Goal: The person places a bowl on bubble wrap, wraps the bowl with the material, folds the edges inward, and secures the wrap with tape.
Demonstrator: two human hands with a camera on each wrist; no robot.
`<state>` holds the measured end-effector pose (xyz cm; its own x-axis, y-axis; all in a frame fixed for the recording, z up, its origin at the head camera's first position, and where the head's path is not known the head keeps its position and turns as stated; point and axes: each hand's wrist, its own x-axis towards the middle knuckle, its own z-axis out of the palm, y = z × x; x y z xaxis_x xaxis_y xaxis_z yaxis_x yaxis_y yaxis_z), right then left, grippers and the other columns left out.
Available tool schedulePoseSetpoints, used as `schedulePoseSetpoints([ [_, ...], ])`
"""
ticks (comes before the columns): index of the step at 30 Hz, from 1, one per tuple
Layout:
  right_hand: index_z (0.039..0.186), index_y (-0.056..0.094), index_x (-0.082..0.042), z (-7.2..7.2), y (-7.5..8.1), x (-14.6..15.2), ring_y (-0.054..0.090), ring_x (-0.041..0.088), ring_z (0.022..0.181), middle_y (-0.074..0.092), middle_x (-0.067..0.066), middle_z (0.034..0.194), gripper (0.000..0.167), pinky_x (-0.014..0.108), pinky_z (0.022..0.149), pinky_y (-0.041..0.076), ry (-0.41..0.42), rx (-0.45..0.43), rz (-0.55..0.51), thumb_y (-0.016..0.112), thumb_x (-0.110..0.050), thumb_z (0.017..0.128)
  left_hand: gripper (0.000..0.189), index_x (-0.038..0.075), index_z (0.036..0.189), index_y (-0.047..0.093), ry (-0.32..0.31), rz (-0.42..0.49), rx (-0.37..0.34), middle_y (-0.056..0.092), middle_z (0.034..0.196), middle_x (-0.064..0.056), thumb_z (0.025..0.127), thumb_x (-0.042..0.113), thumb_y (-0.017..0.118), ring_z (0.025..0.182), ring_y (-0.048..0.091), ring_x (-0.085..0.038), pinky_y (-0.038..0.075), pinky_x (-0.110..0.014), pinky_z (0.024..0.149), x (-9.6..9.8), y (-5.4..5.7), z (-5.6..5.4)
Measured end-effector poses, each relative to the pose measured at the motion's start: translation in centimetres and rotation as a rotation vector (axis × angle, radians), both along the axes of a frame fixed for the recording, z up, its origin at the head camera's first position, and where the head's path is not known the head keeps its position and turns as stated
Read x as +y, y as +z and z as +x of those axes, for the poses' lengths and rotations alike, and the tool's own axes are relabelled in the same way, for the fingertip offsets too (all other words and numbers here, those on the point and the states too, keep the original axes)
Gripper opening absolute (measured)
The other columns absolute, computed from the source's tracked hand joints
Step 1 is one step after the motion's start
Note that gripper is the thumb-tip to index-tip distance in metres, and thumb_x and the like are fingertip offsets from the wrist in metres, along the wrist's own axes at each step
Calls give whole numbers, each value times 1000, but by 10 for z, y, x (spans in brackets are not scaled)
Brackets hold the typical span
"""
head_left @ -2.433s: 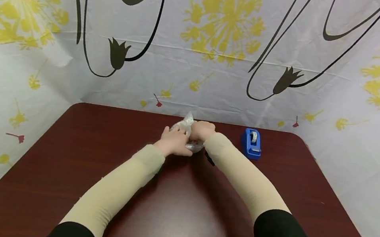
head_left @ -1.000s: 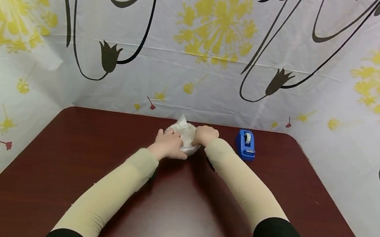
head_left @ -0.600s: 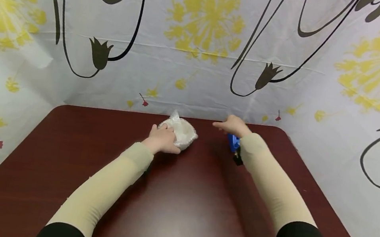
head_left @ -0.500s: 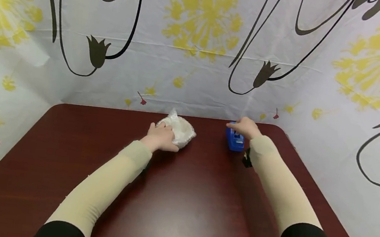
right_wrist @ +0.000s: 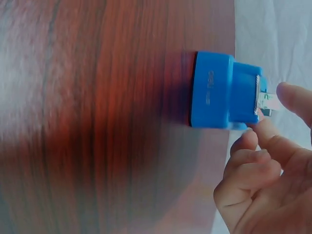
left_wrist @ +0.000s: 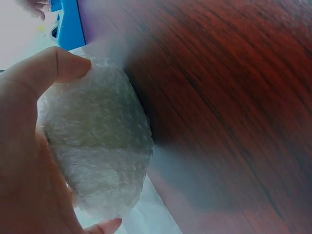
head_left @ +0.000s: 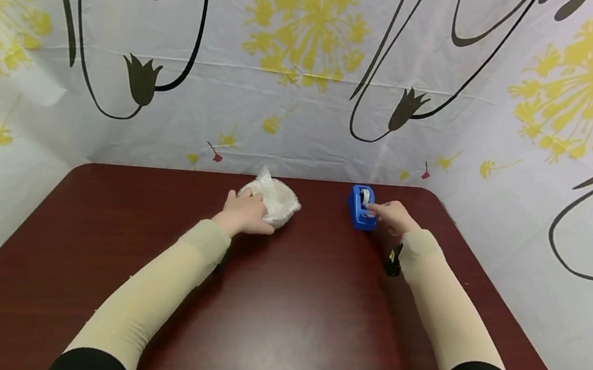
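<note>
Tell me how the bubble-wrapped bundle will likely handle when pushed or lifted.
The bubble-wrapped bundle would probably squash slightly, given its bubbly covering. Its thin plastic tip, sticking up, would likely flop. The padding hints at something fragile, though the contents aren't clear.

The table is dark reddish-brown, its top streaked with wood grain and shiny, with a pale glare toward the near middle. Its far corners are rounded, and its sides spread wider toward the near end. Two things lie on it, both by the far edge. Around the middle sits a roundish bundle in clear bubble wrap, with a loose tip of wrap sticking up at its far left. Well apart from it, to the right, a blue dispenser stands upright, holding a white roll of tape.
</note>
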<state>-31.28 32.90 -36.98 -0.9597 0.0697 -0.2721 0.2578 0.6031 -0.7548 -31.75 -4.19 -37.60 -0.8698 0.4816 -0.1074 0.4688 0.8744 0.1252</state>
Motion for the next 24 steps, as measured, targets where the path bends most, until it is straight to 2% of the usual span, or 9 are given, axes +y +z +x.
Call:
schedulePoseSetpoints([
  [3, 99, 67, 6, 3, 3, -5, 31, 11, 45, 39, -4, 53, 45, 27, 45, 29, -7, -10, -63, 57, -38, 97, 44, 19, 106, 70, -2, -1, 5, 52, 125, -5, 82, 54, 60, 119, 37, -27, 26, -53, 95, 0, 0, 0],
  [7, 119, 63, 9, 3, 4, -8, 29, 11, 46, 34, -4, 54, 47, 26, 46, 28, -40, -44, -130, 56, -33, 99, 43, 19, 106, 71, -2, 5, 5, 52, 121, -4, 82, 53, 60, 117, 37, -27, 26, -53, 94, -1, 2, 2],
  [10, 121, 62, 8, 0, 1, -8, 31, 10, 47, 35, -3, 56, 45, 25, 46, 27, -78, -67, -174, 56, -31, 99, 45, 19, 108, 71, 3, 14, 5, 52, 124, -5, 82, 54, 60, 119, 37, -27, 26, -54, 96, -1, 1, 2],
  [17, 119, 60, 5, -3, -4, -10, 32, 10, 47, 36, -2, 56, 40, 25, 45, 27, -123, -88, -202, 57, -30, 98, 48, 19, 113, 71, 9, 21, 5, 51, 128, -5, 82, 54, 60, 121, 36, -26, 24, -55, 98, -3, -2, 2],
  [21, 122, 59, 7, -4, -2, -11, 35, 10, 49, 38, -1, 60, 39, 24, 47, 30, -162, -90, -294, 58, -24, 98, 46, 19, 110, 71, 7, 32, 16, 52, 126, -4, 82, 53, 61, 120, 37, -26, 23, -56, 99, -4, -3, 1],
  [24, 121, 57, 8, -5, 0, -12, 43, 10, 55, 48, 2, 70, 35, 21, 51, 40, -204, -103, -377, 58, -18, 98, 44, 19, 108, 71, 5, 37, 20, 52, 124, -5, 82, 53, 61, 120, 37, -26, 23, -56, 99, -3, -3, 1],
])
